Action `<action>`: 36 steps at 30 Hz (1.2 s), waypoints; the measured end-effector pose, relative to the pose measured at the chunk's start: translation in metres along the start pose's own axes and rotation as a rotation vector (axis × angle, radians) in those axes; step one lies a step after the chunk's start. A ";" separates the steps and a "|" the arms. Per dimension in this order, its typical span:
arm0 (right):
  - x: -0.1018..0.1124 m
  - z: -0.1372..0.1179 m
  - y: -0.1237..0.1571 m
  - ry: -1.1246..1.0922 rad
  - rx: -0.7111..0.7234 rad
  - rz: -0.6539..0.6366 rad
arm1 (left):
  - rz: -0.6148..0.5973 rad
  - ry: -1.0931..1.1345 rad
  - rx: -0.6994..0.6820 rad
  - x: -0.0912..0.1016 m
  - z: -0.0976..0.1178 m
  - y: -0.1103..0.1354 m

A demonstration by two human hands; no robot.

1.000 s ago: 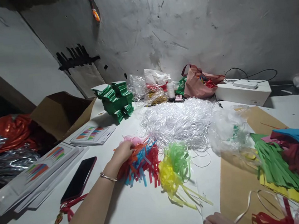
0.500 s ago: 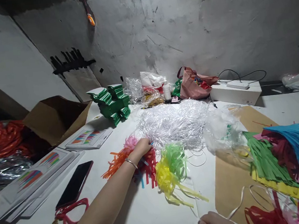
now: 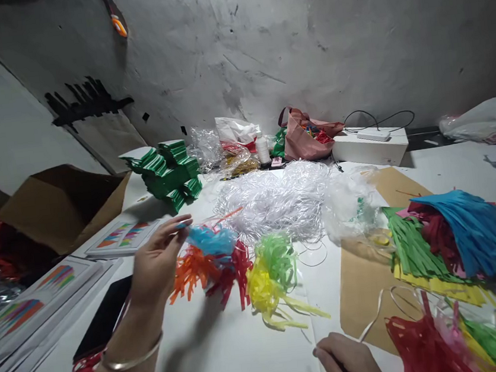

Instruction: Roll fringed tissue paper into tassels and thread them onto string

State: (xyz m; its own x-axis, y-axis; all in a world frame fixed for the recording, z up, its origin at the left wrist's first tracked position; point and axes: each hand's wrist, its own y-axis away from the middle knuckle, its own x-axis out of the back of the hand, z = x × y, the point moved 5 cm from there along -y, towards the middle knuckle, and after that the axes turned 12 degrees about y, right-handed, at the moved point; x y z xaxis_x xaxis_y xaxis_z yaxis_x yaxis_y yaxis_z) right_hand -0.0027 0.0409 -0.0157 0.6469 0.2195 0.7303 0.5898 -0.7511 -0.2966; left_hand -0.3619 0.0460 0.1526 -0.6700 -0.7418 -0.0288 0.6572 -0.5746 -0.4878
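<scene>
My left hand (image 3: pixel 156 268), with a silver bangle at the wrist, pinches the end of a blue paper tassel (image 3: pixel 213 239) and holds it raised. Below and behind it lie an orange tassel (image 3: pixel 195 272) and a red tassel (image 3: pixel 243 267). To their right is a yellow tassel (image 3: pixel 263 284) against a light green tassel (image 3: pixel 278 255). At the lower front edge my right hand (image 3: pixel 347 361) is closed on a white ribbon (image 3: pixel 373 320), which runs right towards several coloured tassels. Its fingertips are partly hidden.
A heap of white string (image 3: pixel 277 203) lies mid-table. Blue fringed paper (image 3: pixel 488 233) and other colours are piled at right on brown card (image 3: pixel 361 280). Green folded stacks (image 3: pixel 171 180), printed packets (image 3: pixel 57 285) and a dark phone (image 3: pixel 99 319) are on the left.
My left hand has lifted the blue tassel out of the pile and brought it left and nearer. My right hand stays closed low in front. The view has turned slightly right.
</scene>
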 end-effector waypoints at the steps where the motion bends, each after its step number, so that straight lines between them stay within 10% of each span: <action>1: 0.002 -0.001 -0.001 -0.027 -0.005 -0.009 | 0.033 0.044 -0.005 0.003 0.008 0.009; 8: 0.016 -0.009 -0.004 -0.152 -0.016 -0.028 | 0.079 -0.022 0.183 0.006 -0.006 0.047; 16: 0.027 -0.016 0.000 -0.188 -0.041 -0.032 | -0.226 -0.358 0.402 0.021 0.007 0.081; 21: 0.042 -0.029 0.003 -0.399 -0.083 0.064 | -0.633 0.094 0.764 -0.033 0.012 0.184; 26: 0.052 -0.045 0.006 -0.672 -0.112 -0.061 | -0.722 0.654 1.020 -0.097 0.004 0.273; 36: 0.052 -0.025 0.017 -0.927 -0.298 -0.094 | -0.576 0.679 1.160 -0.121 0.002 0.311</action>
State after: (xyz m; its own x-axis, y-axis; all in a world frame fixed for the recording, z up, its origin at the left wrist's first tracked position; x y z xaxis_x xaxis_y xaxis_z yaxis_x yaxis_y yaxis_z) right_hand 0.0285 0.0241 0.0322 0.8019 0.5935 -0.0678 0.5948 -0.8038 -0.0013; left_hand -0.0755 -0.0434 0.0057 -0.7457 -0.2045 -0.6341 -0.0686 -0.9231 0.3784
